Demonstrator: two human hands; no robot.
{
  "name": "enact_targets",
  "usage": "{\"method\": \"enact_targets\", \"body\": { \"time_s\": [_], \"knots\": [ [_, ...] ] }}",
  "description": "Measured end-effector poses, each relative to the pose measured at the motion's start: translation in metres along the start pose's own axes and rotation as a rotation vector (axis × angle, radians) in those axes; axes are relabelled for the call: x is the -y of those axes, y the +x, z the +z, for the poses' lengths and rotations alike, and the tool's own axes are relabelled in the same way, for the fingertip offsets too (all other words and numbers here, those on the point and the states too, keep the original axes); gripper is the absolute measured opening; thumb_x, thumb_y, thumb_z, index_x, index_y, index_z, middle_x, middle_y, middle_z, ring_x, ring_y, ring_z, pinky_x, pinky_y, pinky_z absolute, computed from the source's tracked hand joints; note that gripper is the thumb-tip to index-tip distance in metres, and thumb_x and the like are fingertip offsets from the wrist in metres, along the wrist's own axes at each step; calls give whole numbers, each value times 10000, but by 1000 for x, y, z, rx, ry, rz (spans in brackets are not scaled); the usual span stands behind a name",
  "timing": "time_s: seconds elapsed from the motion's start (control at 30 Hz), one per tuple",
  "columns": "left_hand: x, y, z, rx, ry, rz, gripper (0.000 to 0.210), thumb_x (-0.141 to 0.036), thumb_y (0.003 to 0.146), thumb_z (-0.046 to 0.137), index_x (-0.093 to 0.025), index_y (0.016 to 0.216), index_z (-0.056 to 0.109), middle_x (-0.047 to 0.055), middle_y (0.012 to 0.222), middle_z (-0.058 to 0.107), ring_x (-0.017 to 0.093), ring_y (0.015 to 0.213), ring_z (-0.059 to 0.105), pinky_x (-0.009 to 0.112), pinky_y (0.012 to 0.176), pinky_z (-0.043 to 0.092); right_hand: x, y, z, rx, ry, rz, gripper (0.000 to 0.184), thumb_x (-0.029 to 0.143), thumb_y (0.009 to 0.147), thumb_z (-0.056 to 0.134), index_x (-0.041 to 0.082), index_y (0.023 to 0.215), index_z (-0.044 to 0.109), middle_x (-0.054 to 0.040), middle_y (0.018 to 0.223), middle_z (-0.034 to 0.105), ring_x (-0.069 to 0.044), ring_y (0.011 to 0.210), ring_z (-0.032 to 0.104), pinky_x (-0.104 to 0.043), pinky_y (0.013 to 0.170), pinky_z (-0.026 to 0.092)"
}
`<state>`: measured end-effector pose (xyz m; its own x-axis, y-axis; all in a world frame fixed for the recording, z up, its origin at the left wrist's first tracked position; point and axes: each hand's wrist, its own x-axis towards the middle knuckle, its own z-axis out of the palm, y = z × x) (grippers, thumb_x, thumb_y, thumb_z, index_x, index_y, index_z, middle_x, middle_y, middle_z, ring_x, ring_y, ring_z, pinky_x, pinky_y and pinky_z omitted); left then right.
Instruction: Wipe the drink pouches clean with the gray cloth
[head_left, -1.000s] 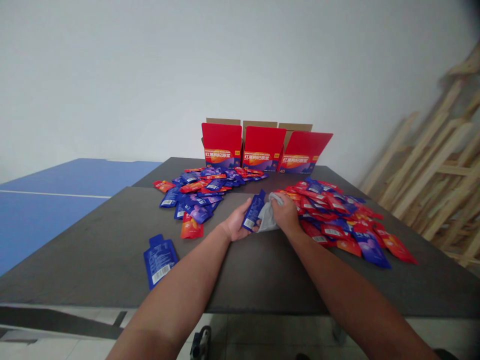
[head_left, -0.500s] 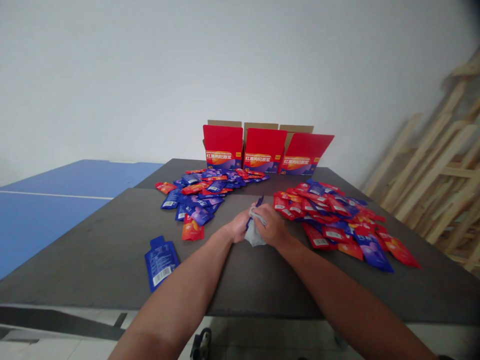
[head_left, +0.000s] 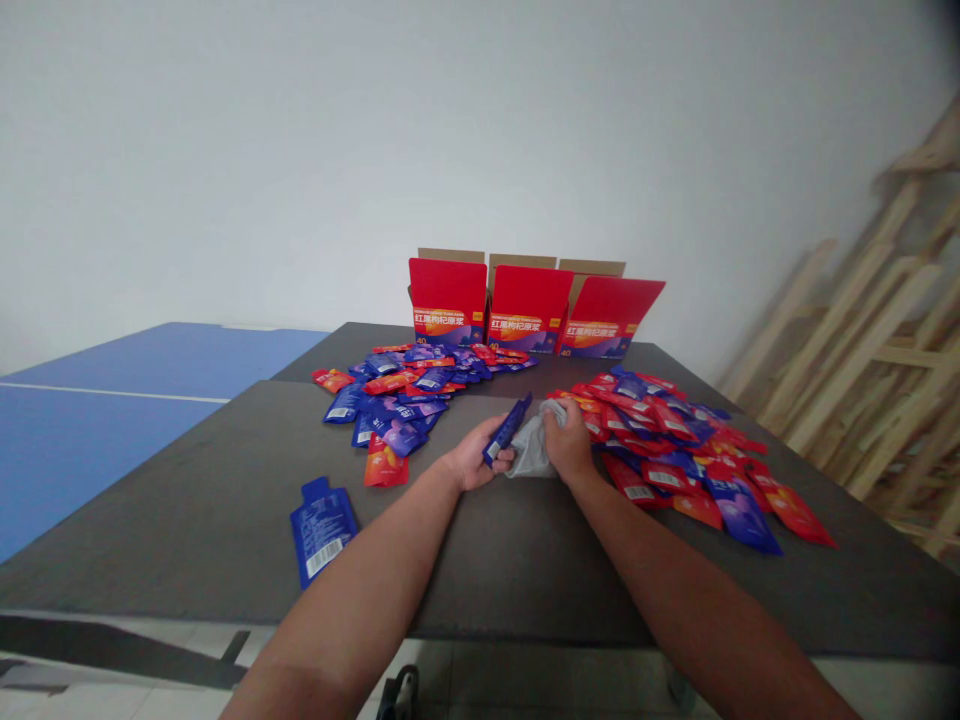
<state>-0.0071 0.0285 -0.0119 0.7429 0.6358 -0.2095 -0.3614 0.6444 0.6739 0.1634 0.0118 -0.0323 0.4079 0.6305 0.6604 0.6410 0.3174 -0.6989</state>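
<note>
Over the middle of the dark table (head_left: pixel 225 500), my left hand (head_left: pixel 474 458) is closed on a blue pouch (head_left: pixel 507 432), which is held tilted and seen nearly edge-on. My right hand (head_left: pixel 568 440) grips a grey cloth (head_left: pixel 534 450) that hangs down beside the pouch, close to the left fingers. Left of my left forearm a single blue pouch (head_left: pixel 324 528) lies with its barcode side up. A pile of red and blue pouches (head_left: pixel 405 410) is at the left, and another pile of pouches (head_left: pixel 667 430) lies just right of my right hand.
Three red cardboard boxes (head_left: pixel 529 310) stand open in a row at the back of the table, against the white wall. A blue table with a white line (head_left: pixel 150 390) adjoins on the left. Wooden slats (head_left: pixel 862 370) lean at the right.
My right hand has moved right with the cloth, away from the pouch. The cloth is now more spread out, and more of the pouch in my left hand shows.
</note>
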Motion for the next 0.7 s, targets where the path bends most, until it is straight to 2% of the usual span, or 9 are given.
{"method": "enact_targets", "body": {
  "time_s": [0.07, 0.13, 0.27, 0.33, 0.4, 0.47, 0.57, 0.7],
  "knots": [
    [-4, 1, -1, -75, -39, 116, 203, -312, 795, 662, -155, 886, 573, -30, 633, 523, 44, 422, 435, 143, 338, 229, 1, 0, -1, 3, 4, -15, 190, 344, 850, 491, 187, 926, 567, -49, 825, 616, -206, 765, 563, -361, 739, 483],
    [-7, 3, -3, -159, -66, 218, 198, -255, 772, 690, -153, 913, 594, -23, 668, 566, 49, 459, 487, 146, 378, 319, 5, -2, -3, 25, 2, -73, 183, 334, 855, 497, 185, 923, 578, -58, 844, 621, -213, 797, 573, -368, 754, 489],
    [-10, 7, -6, -246, -105, 362, 223, -163, 782, 668, -157, 996, 606, 25, 780, 652, 112, 657, 632, 228, 635, 519, 15, -8, -10, 130, -13, -317, 157, 298, 870, 513, 193, 931, 611, -68, 875, 611, -217, 858, 579, -386, 798, 498],
    [-9, 8, -7, -233, -107, 400, 277, -124, 786, 650, -168, 1053, 593, 54, 892, 676, 147, 767, 665, 291, 734, 537, 19, -12, -14, 273, -3, -487, 160, 263, 874, 518, 198, 969, 629, -72, 895, 606, -205, 867, 584, -372, 798, 508],
    [-7, 8, -6, -208, -110, 418, 300, -129, 801, 637, -190, 1088, 577, 58, 984, 672, 162, 822, 672, 334, 779, 535, 21, -14, -16, 467, 15, -654, 178, 221, 870, 520, 206, 995, 646, -76, 930, 609, -192, 885, 590, -348, 796, 517],
    [-5, 8, -4, -180, -100, 427, 278, -179, 830, 627, -206, 1102, 572, 50, 1027, 663, 155, 831, 670, 334, 792, 531, 21, -15, -16, 618, 6, -754, 189, 197, 864, 521, 210, 988, 663, -77, 943, 618, -186, 889, 593, -334, 789, 522],
    [0, 7, -1, -132, -17, 411, 268, -275, 846, 632, -184, 1095, 597, 50, 984, 661, 128, 772, 651, 277, 752, 527, 20, -15, -14, 661, -49, -759, 194, 184, 856, 521, 202, 972, 676, -83, 926, 627, -195, 888, 590, -343, 802, 522],
    [6, 5, 2, -85, 100, 385, 330, -325, 806, 684, -171, 1089, 615, 43, 920, 659, 107, 713, 623, 222, 685, 511, 18, -15, -10, 581, -117, -642, 206, 185, 846, 521, 210, 991, 665, -77, 932, 634, -201, 875, 591, -349, 801, 521]
  ]
}}
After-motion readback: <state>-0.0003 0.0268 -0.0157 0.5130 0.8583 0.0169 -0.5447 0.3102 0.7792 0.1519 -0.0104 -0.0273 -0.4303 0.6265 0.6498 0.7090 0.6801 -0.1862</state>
